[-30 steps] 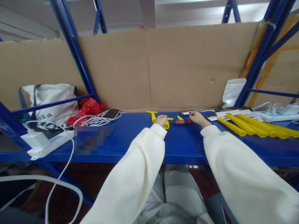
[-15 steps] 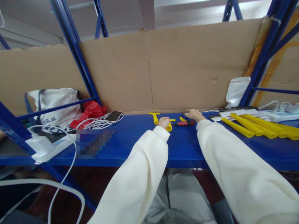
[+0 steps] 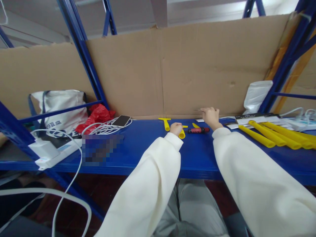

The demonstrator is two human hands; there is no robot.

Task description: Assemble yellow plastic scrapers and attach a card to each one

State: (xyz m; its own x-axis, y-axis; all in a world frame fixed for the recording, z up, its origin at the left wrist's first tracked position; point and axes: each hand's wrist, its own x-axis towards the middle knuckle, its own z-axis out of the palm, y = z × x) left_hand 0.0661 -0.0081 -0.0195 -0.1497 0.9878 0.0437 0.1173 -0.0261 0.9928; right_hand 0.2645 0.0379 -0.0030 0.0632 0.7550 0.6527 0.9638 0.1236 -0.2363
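Observation:
My left hand is closed over a yellow T-shaped piece, covering part of its crossbar; the round end of its stem shows beside my fingers. My right hand is raised above the back of the blue table, fingers pinched on a thin, pale sliver too small to name exactly. A red and black screwdriver lies between my hands. Behind it sits a small yellow piece. Another yellow T-shaped piece lies to the left of my left hand.
Several long yellow tubes lie at the right, near a white pouch. At the left are a phone, coiled white cables, a red plastic bag, a cloth bag and a power strip. Cardboard walls the back.
My right hand has lifted from the table's back edge, carrying the thin sliver. My left hand stays closed over the yellow T-shaped piece. The whole view has shifted slightly.

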